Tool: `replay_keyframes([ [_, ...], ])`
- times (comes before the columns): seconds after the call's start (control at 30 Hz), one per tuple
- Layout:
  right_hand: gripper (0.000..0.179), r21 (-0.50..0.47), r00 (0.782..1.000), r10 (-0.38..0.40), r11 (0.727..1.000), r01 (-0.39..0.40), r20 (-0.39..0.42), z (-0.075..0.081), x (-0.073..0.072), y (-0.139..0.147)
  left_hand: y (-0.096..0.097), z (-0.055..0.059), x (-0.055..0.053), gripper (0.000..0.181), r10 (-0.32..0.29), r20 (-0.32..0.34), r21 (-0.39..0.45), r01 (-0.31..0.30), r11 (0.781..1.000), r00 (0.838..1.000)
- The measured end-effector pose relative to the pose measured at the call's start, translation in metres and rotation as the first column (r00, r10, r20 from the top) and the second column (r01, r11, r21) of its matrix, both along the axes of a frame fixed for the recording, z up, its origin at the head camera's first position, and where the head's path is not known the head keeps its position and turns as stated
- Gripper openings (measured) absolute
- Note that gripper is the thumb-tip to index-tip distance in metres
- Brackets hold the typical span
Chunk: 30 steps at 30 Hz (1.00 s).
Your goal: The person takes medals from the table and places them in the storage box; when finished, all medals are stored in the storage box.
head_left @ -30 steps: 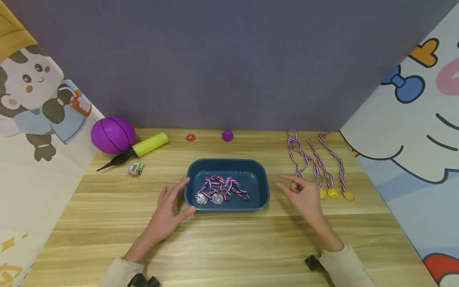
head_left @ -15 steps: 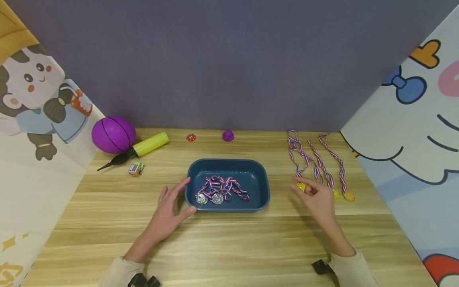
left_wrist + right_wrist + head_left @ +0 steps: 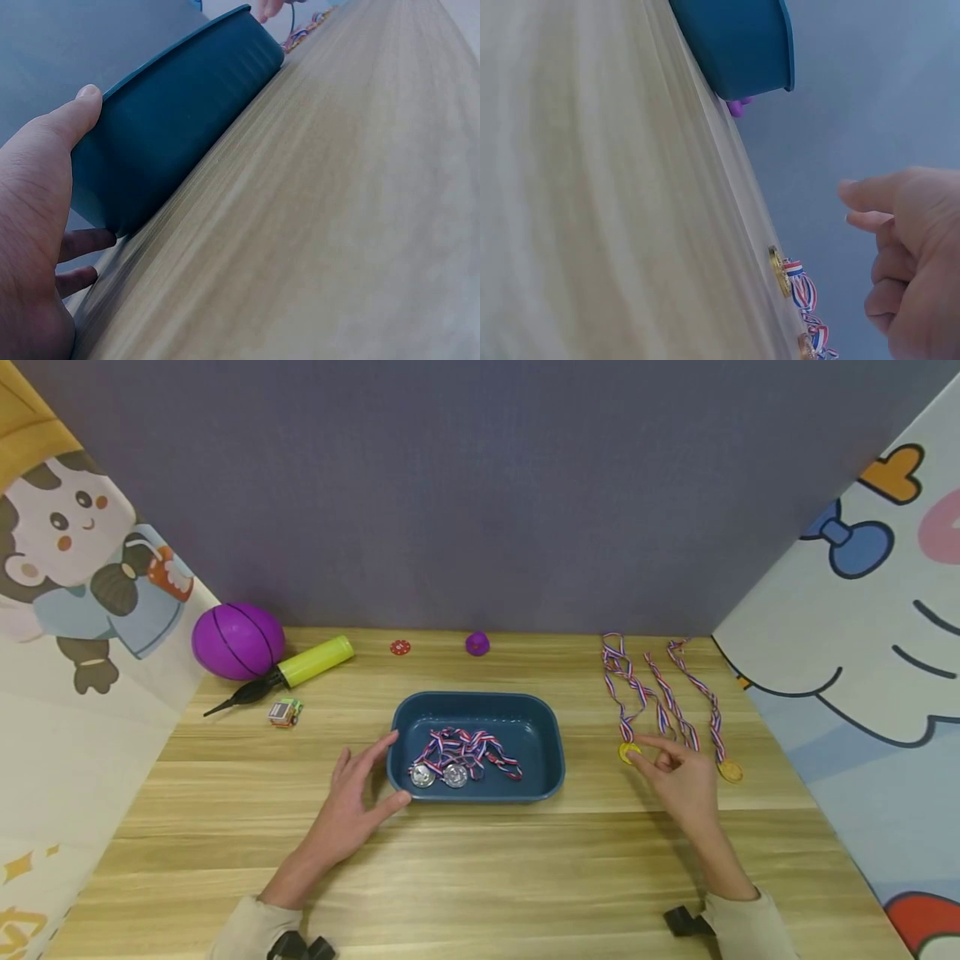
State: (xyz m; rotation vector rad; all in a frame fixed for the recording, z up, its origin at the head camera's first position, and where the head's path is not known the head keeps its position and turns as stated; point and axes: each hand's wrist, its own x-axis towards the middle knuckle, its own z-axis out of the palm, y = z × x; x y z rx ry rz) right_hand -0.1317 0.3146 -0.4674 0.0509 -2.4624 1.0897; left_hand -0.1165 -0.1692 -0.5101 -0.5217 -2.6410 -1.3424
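A dark blue tub (image 3: 528, 752) holds several silver medals (image 3: 455, 776) on red, white and blue ribbons. My left hand (image 3: 348, 814) spans its left end, thumb at the front rim corner and index fingertip at the side rim; the left wrist view shows the thumb tip on the rim and other fingers low beside the wall. My right hand (image 3: 681, 781) hovers over the gold medals, thumb and index finger extended, apart and holding nothing, the other fingers bent. One gold medal (image 3: 628, 753) shows by the thumb, another (image 3: 730, 771) to the right; the hand hides what lies between.
Striped ribbons (image 3: 660, 689) run back from the gold medals. At back left are a purple ball (image 3: 237, 642), a yellow pump (image 3: 317, 662) and a small toy truck (image 3: 285, 712). A red chip (image 3: 400, 647) and a small purple object (image 3: 477, 644) lie near the grey back wall (image 3: 480, 527).
My right hand has moved right, from near the tub's right side to over the gold medals, uncovering the leftmost one. The left hand and tub stay put.
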Motion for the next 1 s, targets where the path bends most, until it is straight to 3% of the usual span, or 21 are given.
replay_keyframes([
  [0.3,0.024,0.123,0.998,-0.031,0.992,0.025,0.047,-0.007,-0.005,0.009,-0.001,0.001,0.0,0.089,0.001,0.01,-0.004,-0.001,1.0,1.0],
  [0.5,0.027,0.132,0.995,-0.055,0.99,0.043,0.088,-0.009,-0.008,0.012,-0.001,0.003,0.0,0.087,0.002,0.005,-0.01,-0.002,1.0,1.0],
  [1.0,0.036,0.21,0.99,-0.032,0.978,0.002,0.138,-0.014,-0.007,0.016,-0.001,0.0,0.0,0.088,0.001,0.017,-0.006,-0.001,1.0,1.0],
])
